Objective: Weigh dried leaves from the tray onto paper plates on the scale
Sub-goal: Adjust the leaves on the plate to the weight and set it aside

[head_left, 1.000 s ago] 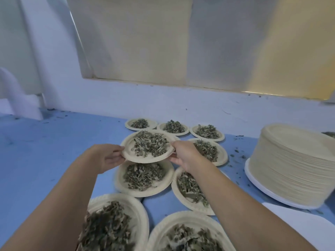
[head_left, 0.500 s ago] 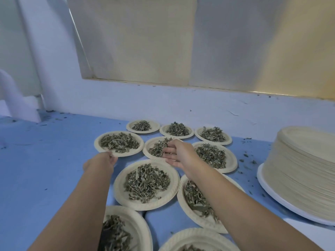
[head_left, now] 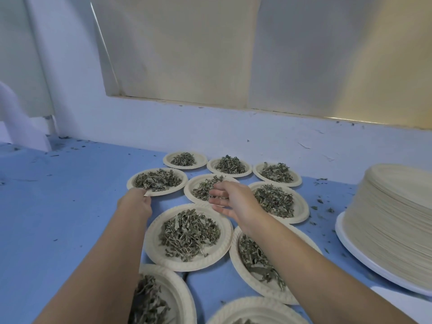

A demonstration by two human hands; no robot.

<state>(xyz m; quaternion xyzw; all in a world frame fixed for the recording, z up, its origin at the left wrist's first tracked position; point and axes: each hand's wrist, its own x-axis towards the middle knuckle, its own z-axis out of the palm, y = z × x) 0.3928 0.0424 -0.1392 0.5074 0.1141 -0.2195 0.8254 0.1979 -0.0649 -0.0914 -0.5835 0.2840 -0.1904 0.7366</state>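
Dried leaves [head_left: 157, 181] lie in small heaps on paper plates [head_left: 150, 244] set in rows on the blue desk [head_left: 70, 206]. Three plates form the back row near the wall [head_left: 210, 127], three form the middle row, and four lie nearer the person. The bottom edge of the view cuts off the two nearest.

Left hand [head_left: 135, 203]: reaches to the near rim of the left plate [head_left: 183, 183] of the middle row. Its fingers are hidden behind the back of the hand. It cannot be told whether they pinch the rim or only touch it.

Right hand [head_left: 233, 202]: held above the near edge of the middle plate [head_left: 188, 190] in the same row. Its fingers [head_left: 216, 200] are loosely spread and slightly bent, and hold nothing. The right forearm crosses over a filled plate in the near row.

Stack [head_left: 392, 218]: a tall pile of unfilled plates stands at the right of the desk on a white base [head_left: 374, 265], apart from the filled plates. Leaf crumbs [head_left: 320, 202] lie scattered on the desk between the stack and the filled plates.
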